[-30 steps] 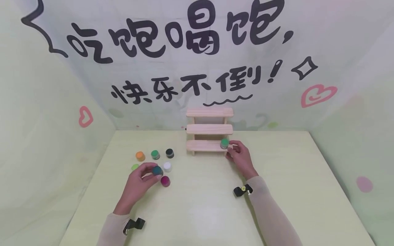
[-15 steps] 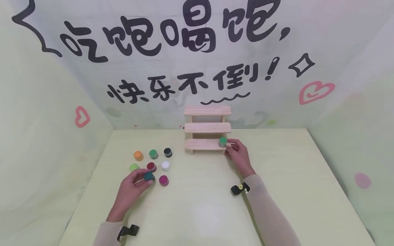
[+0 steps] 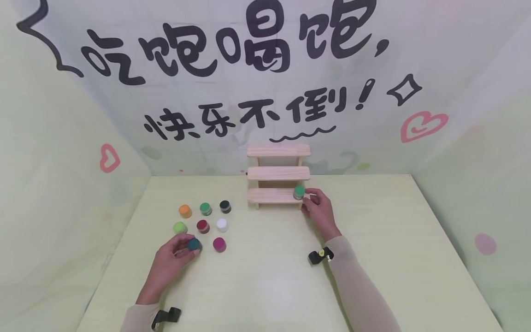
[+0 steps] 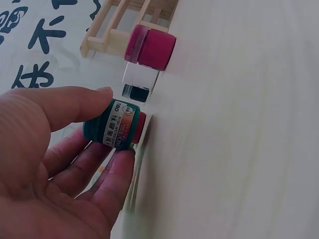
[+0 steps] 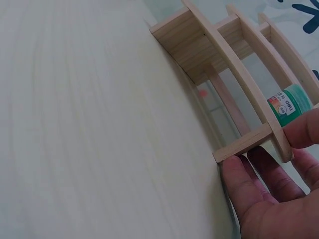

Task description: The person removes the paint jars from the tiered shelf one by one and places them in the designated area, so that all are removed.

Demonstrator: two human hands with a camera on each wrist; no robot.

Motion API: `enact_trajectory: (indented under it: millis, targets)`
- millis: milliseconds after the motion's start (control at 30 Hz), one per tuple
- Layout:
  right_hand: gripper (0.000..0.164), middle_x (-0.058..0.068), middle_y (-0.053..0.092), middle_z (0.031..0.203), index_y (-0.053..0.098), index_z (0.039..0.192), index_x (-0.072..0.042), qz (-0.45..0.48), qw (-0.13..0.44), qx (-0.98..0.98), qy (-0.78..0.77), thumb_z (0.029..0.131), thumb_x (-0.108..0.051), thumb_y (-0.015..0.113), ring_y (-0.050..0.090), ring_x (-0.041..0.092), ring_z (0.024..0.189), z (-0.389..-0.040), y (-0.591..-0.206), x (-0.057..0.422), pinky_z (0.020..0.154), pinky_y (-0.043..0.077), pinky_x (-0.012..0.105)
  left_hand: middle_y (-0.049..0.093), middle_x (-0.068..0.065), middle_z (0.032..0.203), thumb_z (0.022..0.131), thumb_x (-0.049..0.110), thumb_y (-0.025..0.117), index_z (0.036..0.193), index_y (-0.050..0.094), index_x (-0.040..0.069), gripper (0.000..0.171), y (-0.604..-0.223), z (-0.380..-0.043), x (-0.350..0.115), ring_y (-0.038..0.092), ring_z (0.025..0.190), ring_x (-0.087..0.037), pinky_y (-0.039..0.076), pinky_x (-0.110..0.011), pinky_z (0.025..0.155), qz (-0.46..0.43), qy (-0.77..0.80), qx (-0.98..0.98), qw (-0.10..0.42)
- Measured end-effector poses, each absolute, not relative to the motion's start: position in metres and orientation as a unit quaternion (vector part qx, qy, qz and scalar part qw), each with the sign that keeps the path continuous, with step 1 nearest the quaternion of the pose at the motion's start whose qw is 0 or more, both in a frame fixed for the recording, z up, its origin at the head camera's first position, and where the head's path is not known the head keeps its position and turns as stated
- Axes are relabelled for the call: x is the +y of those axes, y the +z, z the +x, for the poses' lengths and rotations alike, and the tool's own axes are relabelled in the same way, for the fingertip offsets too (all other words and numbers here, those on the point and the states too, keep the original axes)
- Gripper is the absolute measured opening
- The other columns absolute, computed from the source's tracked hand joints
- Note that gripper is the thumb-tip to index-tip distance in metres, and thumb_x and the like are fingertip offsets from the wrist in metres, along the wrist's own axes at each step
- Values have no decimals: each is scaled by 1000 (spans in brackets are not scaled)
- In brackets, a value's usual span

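Note:
My left hand (image 3: 169, 259) holds a small teal paint jar (image 4: 114, 124) between thumb and fingers, at the front left of the group of jars. A lime green jar (image 3: 180, 227) sits just behind it, and a magenta jar (image 3: 219, 245) stands to its right. Over at the small three-tier wooden rack (image 3: 279, 173), my right hand (image 3: 321, 213) grips the right end of the lowest shelf, thumb at the board and fingers by the side leg. A green paint jar (image 5: 290, 104) stands on that shelf end, close beside the thumb.
Behind the left hand, orange (image 3: 185, 211), green (image 3: 205, 209), black (image 3: 225, 206), dark red (image 3: 203, 226) and white (image 3: 221, 225) jars stand in loose rows on the pale table (image 3: 265, 286). A printed cloth backdrop (image 3: 265, 115) rises right behind the rack.
My left hand has carried the teal jar left and toward me, from over the middle jars to the front row, uncovering the dark red jar. The right hand stays at the rack.

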State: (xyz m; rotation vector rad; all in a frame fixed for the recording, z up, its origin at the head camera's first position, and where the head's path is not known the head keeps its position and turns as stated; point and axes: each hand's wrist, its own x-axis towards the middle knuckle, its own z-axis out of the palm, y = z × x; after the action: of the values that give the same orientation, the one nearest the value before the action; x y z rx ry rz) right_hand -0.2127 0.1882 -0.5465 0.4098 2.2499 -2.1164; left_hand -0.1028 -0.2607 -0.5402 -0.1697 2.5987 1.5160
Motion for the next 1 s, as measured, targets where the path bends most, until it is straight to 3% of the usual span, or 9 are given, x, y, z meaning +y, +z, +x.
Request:
enact_trajectory:
  millis: [567,900,1000]
  targets:
    - [35,16,67,122,58,140,-13,127,29,721,-681,105,-10,59,70,30,116,-210,-548,189,99,63,35,70,-13,134,95,15,80,136,66,14,44,-551,-106,-262,68,127,-31,60,-28,102,-52,464,881,69]
    - [36,17,65,121,57,140,-13,126,35,719,-682,105,-8,58,69,33,117,-213,-543,189,101,62,37,63,-16,144,96,25,80,142,62,14,51,-532,-104,-259,66,132,-38,60,-35,102,-56,462,882,73]
    - [36,15,65,120,57,141,-13,126,34,719,-683,105,-9,58,68,32,117,-213,-545,190,101,62,36,63,-12,146,97,29,79,142,61,14,51,-526,-104,-257,65,133,-37,60,-32,102,-50,470,879,60]
